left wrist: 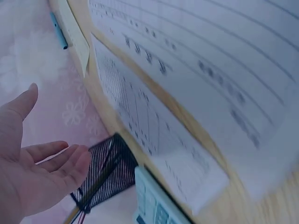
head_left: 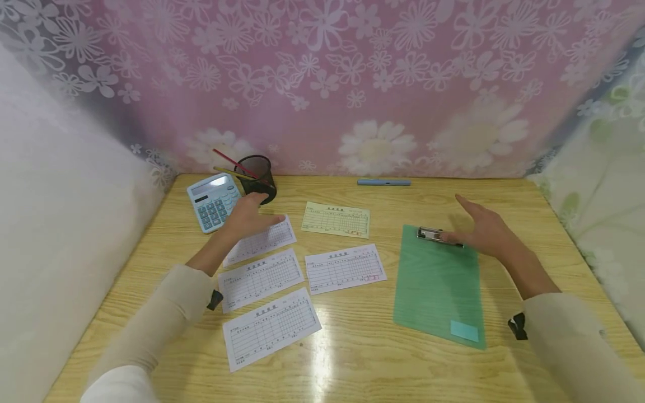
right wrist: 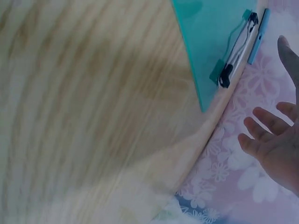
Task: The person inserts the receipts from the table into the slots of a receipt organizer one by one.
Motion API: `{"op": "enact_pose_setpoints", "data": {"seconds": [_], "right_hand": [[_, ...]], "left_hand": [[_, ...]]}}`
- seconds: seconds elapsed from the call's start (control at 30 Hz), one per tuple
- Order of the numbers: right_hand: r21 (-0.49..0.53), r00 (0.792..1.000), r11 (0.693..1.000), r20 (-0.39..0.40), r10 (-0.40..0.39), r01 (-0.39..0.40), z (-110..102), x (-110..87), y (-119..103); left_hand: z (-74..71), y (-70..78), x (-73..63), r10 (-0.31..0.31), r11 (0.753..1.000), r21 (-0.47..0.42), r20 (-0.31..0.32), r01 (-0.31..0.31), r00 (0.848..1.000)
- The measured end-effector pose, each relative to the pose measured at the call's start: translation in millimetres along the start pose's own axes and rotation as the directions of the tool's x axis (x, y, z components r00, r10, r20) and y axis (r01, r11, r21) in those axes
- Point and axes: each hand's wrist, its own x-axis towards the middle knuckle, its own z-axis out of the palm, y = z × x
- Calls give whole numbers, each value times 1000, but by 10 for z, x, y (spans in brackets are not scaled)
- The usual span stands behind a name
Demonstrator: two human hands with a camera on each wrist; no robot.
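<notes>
While both hands (head_left: 247, 216) (head_left: 487, 230) hover loosely spread, ruled paper slips (head_left: 346, 268) lie beside a translucent green clipboard (head_left: 437, 285).

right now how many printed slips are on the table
5. On the left, a far white slip, partly hidden by the left hand, a middle white slip and a near white slip; centrally, a yellow slip and, nearer, another white slip. Stacked ones wouldn't show.

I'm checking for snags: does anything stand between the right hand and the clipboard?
Nothing visible does. In the head view, the right hand overlaps the clip of the clipboard; the pen lies beyond, off to the left.
</notes>
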Motion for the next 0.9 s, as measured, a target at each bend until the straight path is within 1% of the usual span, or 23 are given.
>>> {"op": "enact_pose_setpoints", "data": {"seconds": [0.1, 0.17, 0.27, 0.33, 0.43, 0.5, 0.63, 0.73, 0.8, 0.9], "right_hand": [[-32, 999, 999, 32, -4, 5, 65, 16, -19], [-59, 999, 998, 29, -21, 23, 114, 31, -23], [-100, 998, 994, 24, -50, 52, 176, 60, -33], [-126, 997, 989, 16, -77, 79, 200, 72, -50], [-169, 993, 979, 7, -117, 116, 225, 87, -61], [-182, 991, 975, 3, -133, 132, 242, 100, -65], [-182, 990, 973, 4, -144, 143, 279, 124, -42], [-176, 989, 974, 12, -145, 144, 297, 145, -26], [-168, 990, 975, 16, -142, 143, 299, 156, -35], [-160, 990, 977, 18, -140, 141, 288, 145, -29]], "left_hand": [[134, 100, 152, -4, 999, -53, 18, 5, 1000], [203, 167, 235, -3, 998, -69, 35, 6, 999], [272, 262, 324, -42, 994, -102, 64, 49, 997], [313, 318, 365, -80, 989, -121, 76, 89, 994], [392, 404, 434, -126, 979, -149, 79, 136, 989], [450, 457, 474, -138, 976, -161, 68, 147, 988], [579, 544, 537, -161, 976, -143, 32, 164, 986], [666, 594, 553, -206, 971, -124, -6, 204, 978], [709, 614, 561, -238, 963, -133, -24, 233, 971], [761, 663, 583, -263, 956, -147, -40, 254, 964]]}}
